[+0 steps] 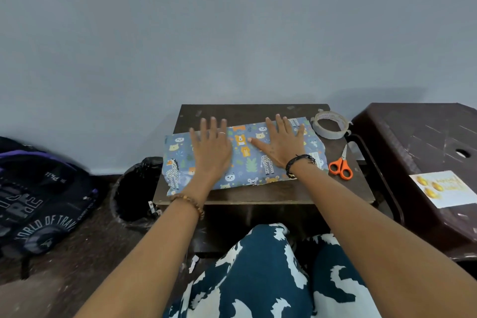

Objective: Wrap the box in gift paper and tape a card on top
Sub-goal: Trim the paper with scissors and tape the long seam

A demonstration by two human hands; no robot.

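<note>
Both hands [211,148] flat on gift paper [244,160]

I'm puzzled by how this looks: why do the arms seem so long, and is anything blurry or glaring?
Head view: wide-angle lens stretches the forearms and bows the edges; light is dim and even, no glare; left hand slightly smeared, right hand and gift paper sharper; card on the stool looks washed out.

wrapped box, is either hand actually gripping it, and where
Neither grips it. The left hand and right hand lie flat with fingers spread, pressing down on the top of the animal-print wrapped box.
</note>
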